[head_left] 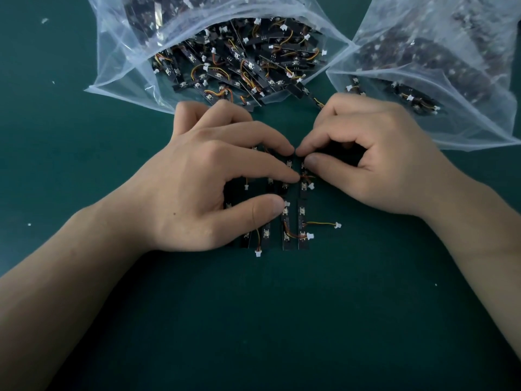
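narrow black circuit strips with orange wires (302,221) lie side by side, long axes near-to-far. left hand (203,187) presses them flat, fingers straight; right hand (380,159), nearer, pinches the rightmost one's far end. beyond, a clear plastic bag (121,69) holds more.

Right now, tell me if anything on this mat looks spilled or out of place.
Mostly tidy. One strip pokes out of the left bag mouth onto the mat. Among the laid-out strips, one wire sticks out sideways to the right. White specks lie scattered on the mat.
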A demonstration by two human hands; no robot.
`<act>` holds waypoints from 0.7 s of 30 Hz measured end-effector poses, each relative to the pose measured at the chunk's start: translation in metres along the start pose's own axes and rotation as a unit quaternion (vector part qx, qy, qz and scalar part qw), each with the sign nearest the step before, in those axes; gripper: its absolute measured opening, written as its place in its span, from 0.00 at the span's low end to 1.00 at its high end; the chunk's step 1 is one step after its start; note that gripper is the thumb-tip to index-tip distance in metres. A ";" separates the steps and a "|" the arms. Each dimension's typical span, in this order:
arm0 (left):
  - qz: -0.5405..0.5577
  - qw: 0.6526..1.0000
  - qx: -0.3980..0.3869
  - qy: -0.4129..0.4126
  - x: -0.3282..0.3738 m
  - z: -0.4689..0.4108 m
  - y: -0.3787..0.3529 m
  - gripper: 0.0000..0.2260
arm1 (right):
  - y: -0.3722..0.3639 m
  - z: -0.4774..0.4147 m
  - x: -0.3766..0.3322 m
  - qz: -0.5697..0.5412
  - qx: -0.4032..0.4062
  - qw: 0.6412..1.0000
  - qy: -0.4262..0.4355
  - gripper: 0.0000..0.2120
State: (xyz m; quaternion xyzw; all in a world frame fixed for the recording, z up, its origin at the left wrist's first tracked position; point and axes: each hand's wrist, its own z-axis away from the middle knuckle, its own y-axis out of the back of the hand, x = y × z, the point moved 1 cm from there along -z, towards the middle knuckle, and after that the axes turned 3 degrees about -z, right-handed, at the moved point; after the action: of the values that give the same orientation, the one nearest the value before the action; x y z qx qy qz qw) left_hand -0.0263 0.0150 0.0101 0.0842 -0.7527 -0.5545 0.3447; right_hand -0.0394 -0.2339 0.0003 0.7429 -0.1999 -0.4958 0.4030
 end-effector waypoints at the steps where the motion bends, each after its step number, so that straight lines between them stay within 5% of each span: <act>1: 0.001 1.000 0.000 0.000 0.000 0.000 0.000 0.18 | 0.000 0.000 0.000 -0.003 0.000 1.000 0.002 0.06; 7: 0.002 1.000 0.011 -0.003 -0.001 0.001 0.001 0.19 | 0.000 0.000 0.002 -0.009 0.010 1.000 0.005 0.07; 15: 0.009 0.983 0.161 0.090 -0.002 -0.001 0.000 0.13 | 0.000 -0.002 0.003 -0.001 0.044 0.999 -0.013 0.08; 21: 0.019 0.989 0.112 0.098 -0.004 -0.002 -0.001 0.19 | 0.000 -0.002 0.003 -0.002 0.036 0.999 -0.021 0.08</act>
State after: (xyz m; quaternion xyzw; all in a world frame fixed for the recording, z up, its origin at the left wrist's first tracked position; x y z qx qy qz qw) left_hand -0.0226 0.0147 0.0079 0.1615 -0.7743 -0.4489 0.4157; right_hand -0.0363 -0.2351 -0.0005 0.7466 -0.2246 -0.5045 0.3710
